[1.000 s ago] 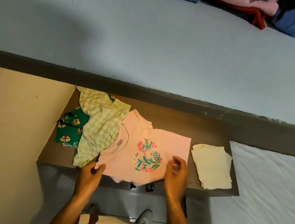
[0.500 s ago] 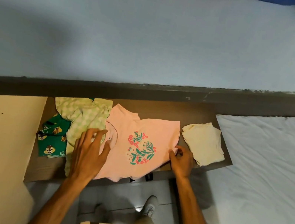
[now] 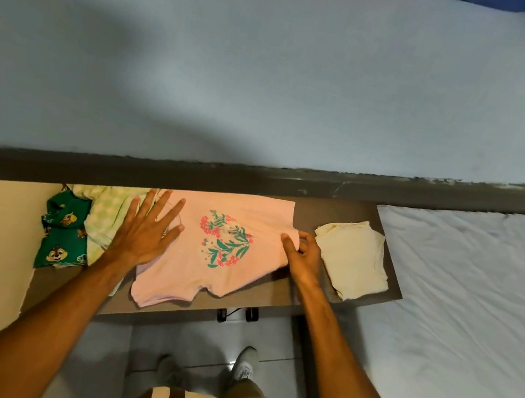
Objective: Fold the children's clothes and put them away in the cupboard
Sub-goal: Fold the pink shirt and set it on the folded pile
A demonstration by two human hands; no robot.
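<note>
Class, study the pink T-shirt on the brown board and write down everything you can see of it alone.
The pink T-shirt is a small, soft, knit-looking top, spread flat, front up, on the brown board. A print of red-pink flowers and teal leaves sits mid-chest. One short sleeve hangs over the board's near edge. Its neck end lies left, partly over the green checked garment. The left hand presses flat on the neck end; the right hand pinches the hem end. It is not yet folded.
</note>
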